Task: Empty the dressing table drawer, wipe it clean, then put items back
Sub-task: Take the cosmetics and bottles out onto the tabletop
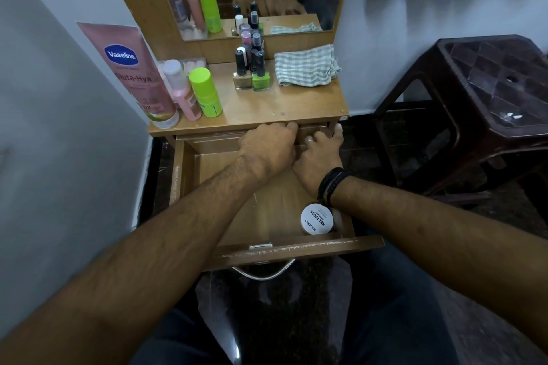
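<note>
Drawer (189,187), both hands (268,147) deep inside

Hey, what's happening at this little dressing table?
A person is clearing out the open drawer. Both hands reach into its far end under the tabletop: the left hand beside the right hand; what they hold, if anything, is hidden. A white nail polish remover tub sits in the drawer's front right corner. On top stand the lotion bottles, nail polish bottles and a striped cloth, lying unused.
</note>
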